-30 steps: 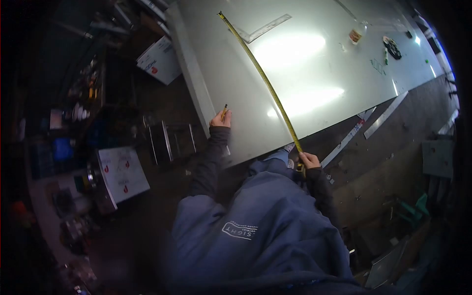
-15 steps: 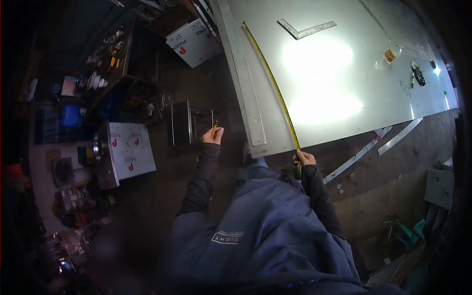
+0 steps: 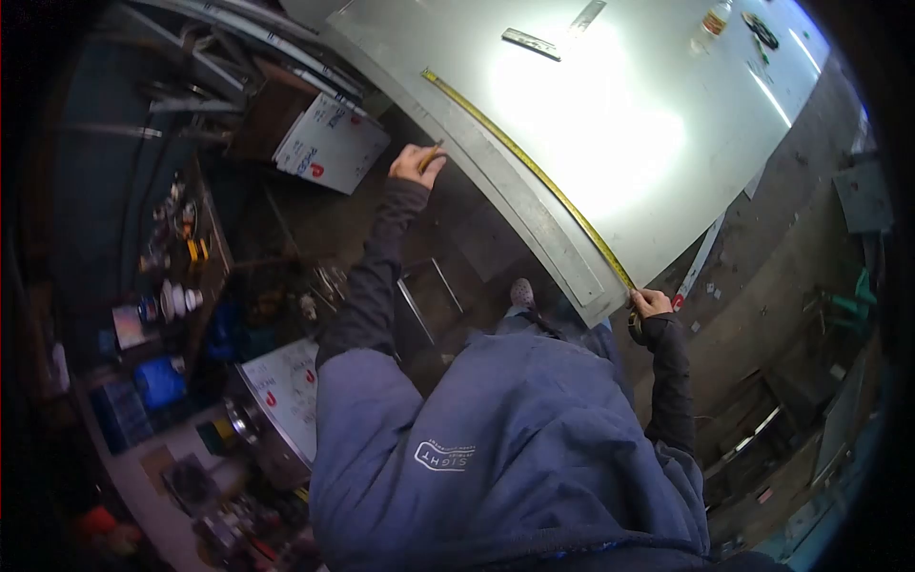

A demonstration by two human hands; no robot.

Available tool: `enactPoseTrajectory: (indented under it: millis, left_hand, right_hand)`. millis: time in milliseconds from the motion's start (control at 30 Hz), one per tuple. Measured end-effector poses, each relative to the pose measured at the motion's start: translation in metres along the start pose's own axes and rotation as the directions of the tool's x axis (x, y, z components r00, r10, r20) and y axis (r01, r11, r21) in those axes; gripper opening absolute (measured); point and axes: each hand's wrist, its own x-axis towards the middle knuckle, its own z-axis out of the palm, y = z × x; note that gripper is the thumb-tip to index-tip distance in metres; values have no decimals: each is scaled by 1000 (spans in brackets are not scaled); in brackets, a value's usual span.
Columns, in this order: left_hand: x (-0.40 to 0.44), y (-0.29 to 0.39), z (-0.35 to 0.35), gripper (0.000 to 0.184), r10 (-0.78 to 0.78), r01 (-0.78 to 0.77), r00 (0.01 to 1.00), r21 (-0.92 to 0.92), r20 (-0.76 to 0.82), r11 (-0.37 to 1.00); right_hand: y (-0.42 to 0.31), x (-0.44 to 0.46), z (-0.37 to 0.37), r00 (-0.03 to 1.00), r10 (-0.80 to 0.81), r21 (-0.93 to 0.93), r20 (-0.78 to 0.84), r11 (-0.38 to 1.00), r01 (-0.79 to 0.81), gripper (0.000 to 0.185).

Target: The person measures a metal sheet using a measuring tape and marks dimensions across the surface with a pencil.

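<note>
My left hand (image 3: 410,166) is closed around a thin yellow-brown pencil (image 3: 432,156), just off the left edge of a large metal sheet (image 3: 658,205). At the sheet's near corner, my right hand (image 3: 655,303) grips a tape measure; its case is mostly hidden by the fingers. The yellow tape blade (image 3: 534,167) runs out from that hand across the sheet, roughly along its left edge. Between the blade and that edge lies a long flat metal strip (image 3: 519,191). Farther up on the sheet rests a metal square (image 3: 532,44), partly washed out by glare.
A plastic bottle (image 3: 715,19) and a dark bundle (image 3: 761,30) are on the sheet's far right. Film-covered panels (image 3: 329,143) lean at the left, near a cluttered bench (image 3: 205,224). Green metal stands (image 3: 851,303) and offcuts are on the floor at right.
My left hand has moved up and forward with the pencil, closer to the sheet's left edge. The view has turned, and my right hand still holds the tape measure at the corner.
</note>
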Motion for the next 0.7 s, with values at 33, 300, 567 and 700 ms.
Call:
enactPoseTrajectory:
  millis: [33, 300, 567, 700]
  left_hand:
    - [25, -9, 3, 19, 25, -25, 1000, -2, 16, 1000]
    - [163, -84, 32, 34, 170, -260, 936, 278, 309, 925]
    - [218, -117, 93, 43, 395, -441, 801, -3, 449, 898]
    - [229, -111, 106, 34, 397, -405, 807, -80, 438, 911]
  right_hand:
    - [-9, -4, -3, 999, 35, -75, -19, 997, -36, 36]
    - [-18, -5, 6, 996, 92, -99, -15, 991, -93, 34]
    - [-60, -13, -1, 881, 472, -193, -45, 861, -471, 33]
    - [-72, -12, 7, 762, 634, -191, -133, 738, -647, 35]
